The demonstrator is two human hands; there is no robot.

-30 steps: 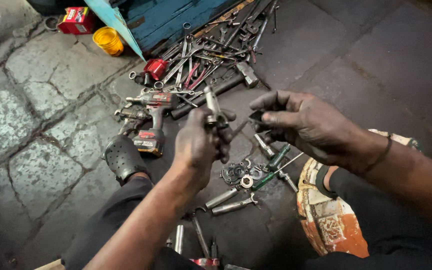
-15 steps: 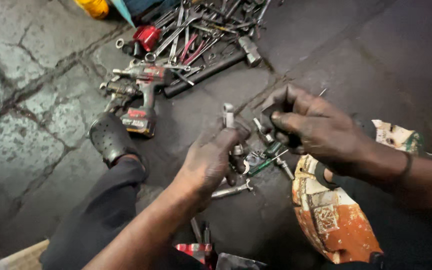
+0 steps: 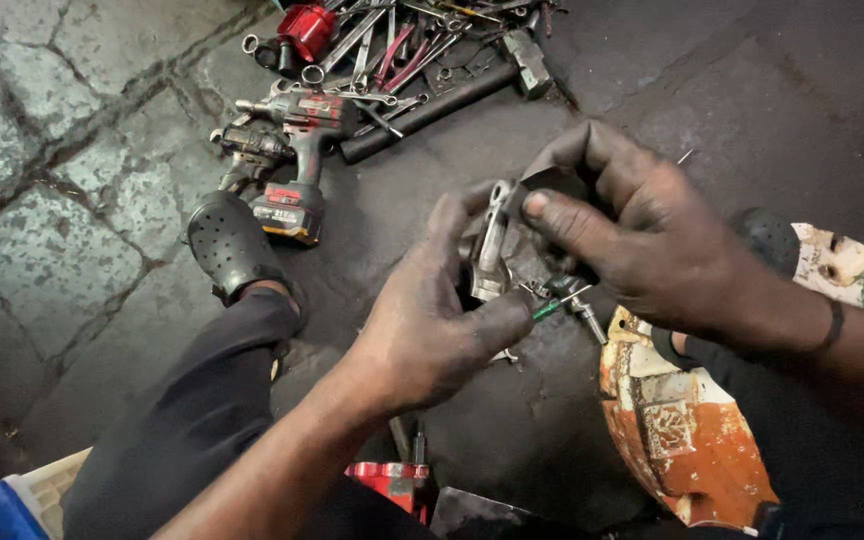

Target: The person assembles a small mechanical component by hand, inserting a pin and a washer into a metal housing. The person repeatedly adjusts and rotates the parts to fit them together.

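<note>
Left hand (image 3: 432,320) wrapped around grey metal part (image 3: 492,245), thumb and fingers closed on it, held above dark floor (image 3: 712,90). Right hand (image 3: 642,235) pinches same part from other side, thumb pressed near its top, fingers curled shut. Green-handled screwdriver (image 3: 549,308) lies on floor just below hands. Red cordless drill (image 3: 302,150) near left foot in black clog (image 3: 232,245). Pile of wrenches (image 3: 392,50) at top edge of floor. Orange painted board (image 3: 677,430) beside right knee.
</note>
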